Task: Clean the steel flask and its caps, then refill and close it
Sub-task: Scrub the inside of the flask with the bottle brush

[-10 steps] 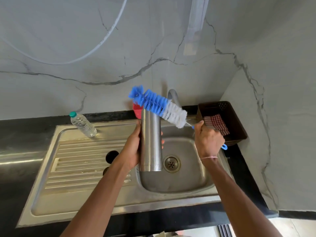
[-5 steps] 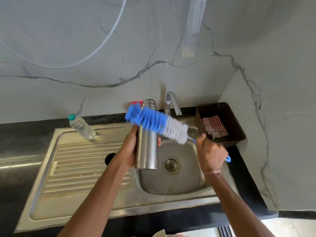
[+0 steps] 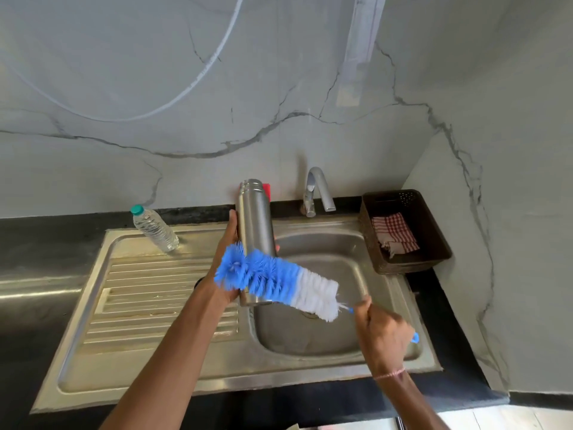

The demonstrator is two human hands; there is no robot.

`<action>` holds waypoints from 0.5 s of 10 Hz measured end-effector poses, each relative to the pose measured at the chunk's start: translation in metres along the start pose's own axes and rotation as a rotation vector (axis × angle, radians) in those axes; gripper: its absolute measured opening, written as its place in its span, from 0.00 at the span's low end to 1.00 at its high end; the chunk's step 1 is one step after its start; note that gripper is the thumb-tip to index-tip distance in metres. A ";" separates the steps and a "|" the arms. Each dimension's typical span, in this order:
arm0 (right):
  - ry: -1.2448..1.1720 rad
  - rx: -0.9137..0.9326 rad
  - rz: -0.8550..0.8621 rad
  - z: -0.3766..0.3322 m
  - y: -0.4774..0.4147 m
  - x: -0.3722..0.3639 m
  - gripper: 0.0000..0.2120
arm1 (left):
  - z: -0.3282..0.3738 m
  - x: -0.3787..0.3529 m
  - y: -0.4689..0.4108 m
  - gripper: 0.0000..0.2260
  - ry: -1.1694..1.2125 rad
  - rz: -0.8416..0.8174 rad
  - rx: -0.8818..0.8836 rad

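Left hand [image 3: 224,246] wraps round the upright steel flask [image 3: 255,221], held over the sink [image 3: 325,336] at its left edge. Right hand [image 3: 383,332] clenches the handle of the bottle brush [image 3: 279,279], blue bristles lying across the flask's lower half.

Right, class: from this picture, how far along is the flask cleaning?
Done: the flask looks uncapped. In hand: the left hand holds it upright at the sink while the right hand grips the brush, bristles across its outer wall. Left: rinsing, refilling, closing; the tap shows no water.
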State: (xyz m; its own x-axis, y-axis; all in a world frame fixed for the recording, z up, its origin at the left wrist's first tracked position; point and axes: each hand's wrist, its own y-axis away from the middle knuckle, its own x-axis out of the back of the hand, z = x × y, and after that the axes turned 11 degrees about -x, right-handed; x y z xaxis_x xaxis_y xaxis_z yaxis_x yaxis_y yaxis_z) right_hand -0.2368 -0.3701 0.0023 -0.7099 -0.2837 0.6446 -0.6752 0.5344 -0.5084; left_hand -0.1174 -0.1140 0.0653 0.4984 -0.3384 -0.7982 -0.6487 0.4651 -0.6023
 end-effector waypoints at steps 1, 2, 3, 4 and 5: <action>0.035 -0.002 0.049 -0.005 -0.034 -0.014 0.28 | -0.010 0.001 -0.025 0.31 -1.023 0.880 0.170; 0.089 -0.060 0.120 -0.019 -0.078 -0.037 0.27 | -0.023 0.009 -0.022 0.32 -1.007 1.074 0.182; 0.113 -0.116 0.163 -0.033 -0.100 -0.048 0.27 | -0.026 0.009 -0.024 0.36 -0.923 1.134 0.188; 0.100 -0.084 0.134 -0.033 -0.082 -0.043 0.28 | -0.017 0.008 -0.021 0.33 -0.931 1.126 0.185; 0.045 -0.018 0.005 -0.020 -0.034 -0.029 0.28 | -0.008 0.008 -0.017 0.24 -1.041 1.174 0.109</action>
State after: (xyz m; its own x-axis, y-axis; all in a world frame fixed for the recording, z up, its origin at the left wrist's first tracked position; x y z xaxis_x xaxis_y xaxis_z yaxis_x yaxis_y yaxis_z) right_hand -0.1894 -0.3642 0.0127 -0.7033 -0.2449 0.6674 -0.6675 0.5503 -0.5016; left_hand -0.1071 -0.1314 0.0694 -0.0426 0.9088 -0.4151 -0.9230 0.1232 0.3644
